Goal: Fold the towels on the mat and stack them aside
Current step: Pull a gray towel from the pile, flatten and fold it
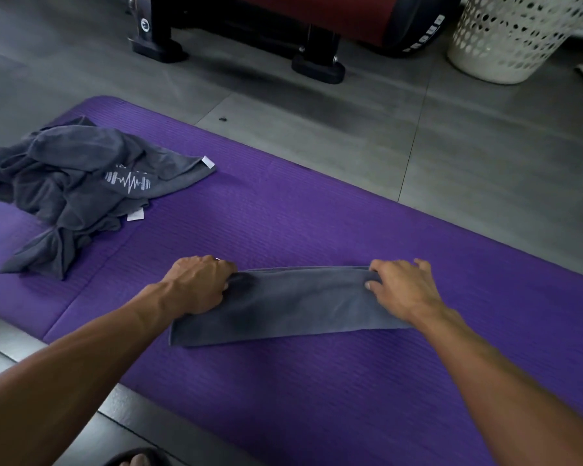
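Note:
A grey towel (293, 306) lies folded into a long strip across the middle of the purple mat (317, 223). My left hand (199, 285) grips the strip's left end at its far edge. My right hand (404, 287) pinches the right end, thumb under the fold. A heap of crumpled grey towels (71, 186) with white labels and a barbell print sits on the mat's far left.
Grey tiled floor surrounds the mat. A white perforated laundry basket (509, 38) stands at the far right. The black feet of a red and black gym machine (317, 67) rest beyond the mat. A sandalled foot (138, 460) shows at the bottom edge.

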Available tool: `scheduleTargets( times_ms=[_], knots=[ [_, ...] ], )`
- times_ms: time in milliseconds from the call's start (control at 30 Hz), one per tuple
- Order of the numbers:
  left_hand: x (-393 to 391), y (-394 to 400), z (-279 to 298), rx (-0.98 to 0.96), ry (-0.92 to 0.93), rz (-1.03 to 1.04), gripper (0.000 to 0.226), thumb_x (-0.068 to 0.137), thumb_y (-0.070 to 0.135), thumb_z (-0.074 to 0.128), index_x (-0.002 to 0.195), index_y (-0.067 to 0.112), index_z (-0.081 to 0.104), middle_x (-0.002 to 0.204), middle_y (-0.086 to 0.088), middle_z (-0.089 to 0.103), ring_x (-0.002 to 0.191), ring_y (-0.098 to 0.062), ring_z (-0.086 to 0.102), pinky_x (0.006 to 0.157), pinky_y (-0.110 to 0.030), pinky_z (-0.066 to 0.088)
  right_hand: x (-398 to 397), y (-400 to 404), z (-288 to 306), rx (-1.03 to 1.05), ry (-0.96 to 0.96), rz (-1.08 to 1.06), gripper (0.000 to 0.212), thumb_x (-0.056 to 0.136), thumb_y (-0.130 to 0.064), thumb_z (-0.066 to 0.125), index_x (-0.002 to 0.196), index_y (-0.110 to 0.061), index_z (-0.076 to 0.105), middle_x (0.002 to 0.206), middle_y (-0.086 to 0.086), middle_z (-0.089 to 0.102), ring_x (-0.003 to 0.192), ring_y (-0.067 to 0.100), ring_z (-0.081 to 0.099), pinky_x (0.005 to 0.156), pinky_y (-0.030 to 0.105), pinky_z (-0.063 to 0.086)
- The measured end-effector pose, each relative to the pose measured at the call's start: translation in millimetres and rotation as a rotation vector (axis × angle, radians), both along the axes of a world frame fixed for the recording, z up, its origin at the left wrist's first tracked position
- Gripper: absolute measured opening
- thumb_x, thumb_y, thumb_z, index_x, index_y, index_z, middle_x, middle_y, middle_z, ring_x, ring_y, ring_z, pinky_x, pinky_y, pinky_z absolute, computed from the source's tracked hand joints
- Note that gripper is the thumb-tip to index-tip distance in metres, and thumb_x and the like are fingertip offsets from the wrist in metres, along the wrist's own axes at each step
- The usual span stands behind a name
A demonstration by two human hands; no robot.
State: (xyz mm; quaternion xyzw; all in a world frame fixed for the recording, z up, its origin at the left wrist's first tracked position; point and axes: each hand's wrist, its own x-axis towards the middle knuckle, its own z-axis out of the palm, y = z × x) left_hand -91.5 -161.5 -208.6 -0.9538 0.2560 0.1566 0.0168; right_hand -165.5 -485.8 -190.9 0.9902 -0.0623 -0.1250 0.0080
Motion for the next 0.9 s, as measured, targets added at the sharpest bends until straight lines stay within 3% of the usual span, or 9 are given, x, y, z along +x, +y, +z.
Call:
scheduleTargets(
  times_ms=[133, 267, 333, 433, 500, 633, 733, 800, 900],
  knots=[
    [3.1, -4.5, -15.4, 0.036, -0.091, 0.03, 0.028, 0.096, 0.025, 0.043, 0.122, 0.025, 0.052, 0.113, 0.004, 0.063, 0.097, -0.022, 0.064, 0.074, -0.035, 0.046, 8.6, 5.8, -20.2, -0.077, -0.056, -0.008, 0.013, 0.099, -0.026, 0.048, 0.111, -0.025, 0.055, 0.103, -0.007, 0.064, 0.106, 0.016, 0.058, 0.115, 0.051, 0.021],
    [4.7, -6.7, -23.1, 0.076, -0.088, 0.001, 0.03, 0.094, 0.022, 0.042, 0.123, 0.023, 0.051, 0.111, 0.005, 0.064, 0.097, -0.018, 0.064, 0.093, -0.034, 0.039, 18.3, 2.0, -32.2, -0.084, -0.047, -0.03, 0.019, 0.098, -0.024, 0.05, 0.117, -0.025, 0.052, 0.104, -0.008, 0.064, 0.105, 0.015, 0.059, 0.115, 0.053, 0.018],
    [4.6, -7.4, -26.9, 0.109, -0.102, -0.007, 0.03, 0.092, 0.024, 0.043, 0.12, 0.024, 0.054, 0.11, 0.006, 0.063, 0.099, -0.017, 0.061, 0.093, -0.033, 0.035, 20.8, 0.9, -37.2, -0.073, -0.033, -0.034, 0.021, 0.099, -0.026, 0.05, 0.12, -0.024, 0.051, 0.106, -0.007, 0.064, 0.107, 0.016, 0.058, 0.115, 0.052, 0.018],
    [0.4, -11.6, -34.9, -0.024, -0.303, -0.052, 0.027, 0.085, 0.021, 0.05, 0.11, 0.018, 0.062, 0.106, -0.001, 0.06, 0.098, -0.025, 0.059, 0.09, -0.042, 0.04, 23.6, 0.5, -42.9, -0.044, -0.007, -0.054, 0.025, 0.098, -0.029, 0.051, 0.123, -0.024, 0.051, 0.11, -0.007, 0.065, 0.112, 0.016, 0.057, 0.116, 0.051, 0.02],
    [-6.1, -17.3, -41.2, -0.186, -0.376, -0.108, 0.035, 0.087, 0.028, 0.047, 0.115, 0.015, 0.064, 0.112, -0.005, 0.063, 0.107, -0.031, 0.061, 0.094, -0.049, 0.045, 24.8, 0.7, -43.4, -0.032, 0.012, -0.082, 0.028, 0.097, -0.03, 0.053, 0.125, -0.024, 0.05, 0.114, -0.006, 0.064, 0.116, 0.017, 0.055, 0.116, 0.052, 0.021],
    [-28.9, -23.5, -68.6, -0.087, -0.143, -0.219, 0.062, 0.096, 0.056, 0.027, 0.146, 0.021, 0.039, 0.148, -0.004, 0.045, 0.137, -0.029, 0.042, 0.11, -0.059, 0.031, 25.2, 22.4, -47.4, -0.126, -0.148, -0.09, 0.032, 0.09, -0.023, 0.06, 0.121, -0.019, 0.056, 0.118, 0.002, 0.059, 0.115, 0.026, 0.053, 0.111, 0.057, 0.028],
    [-33.4, -18.9, -82.5, -0.06, -0.103, -0.172, 0.067, 0.096, 0.062, 0.021, 0.152, 0.023, 0.022, 0.155, -0.004, 0.034, 0.143, -0.028, 0.03, 0.114, -0.057, 0.017, 17.1, 83.8, -63.8, 0.122, -0.354, 0.053, 0.037, 0.089, -0.025, 0.055, 0.123, -0.012, 0.059, 0.13, 0.01, 0.057, 0.122, 0.031, 0.052, 0.103, 0.053, 0.042],
    [-31.3, -15.5, -83.0, -0.069, -0.124, -0.173, 0.071, 0.095, 0.067, 0.018, 0.153, 0.025, 0.019, 0.155, -0.004, 0.033, 0.144, -0.027, 0.028, 0.113, -0.053, 0.012, 10.0, 125.2, -78.9, 0.235, -0.304, 0.128, 0.048, 0.094, -0.034, 0.039, 0.135, -0.014, 0.053, 0.143, 0.009, 0.051, 0.134, 0.028, 0.045, 0.108, 0.049, 0.038],
    [-26.1, -3.5, -79.9, -0.085, -0.107, -0.118, 0.083, 0.089, 0.077, 0.02, 0.152, 0.023, 0.022, 0.154, -0.006, 0.035, 0.143, -0.028, 0.03, 0.115, -0.051, 0.012, 8.6, 120.2, -92.4, 0.219, -0.172, 0.224, 0.059, 0.096, -0.046, 0.029, 0.147, -0.019, 0.039, 0.153, 0.006, 0.039, 0.143, 0.023, 0.032, 0.116, 0.048, 0.024]
  ],
)
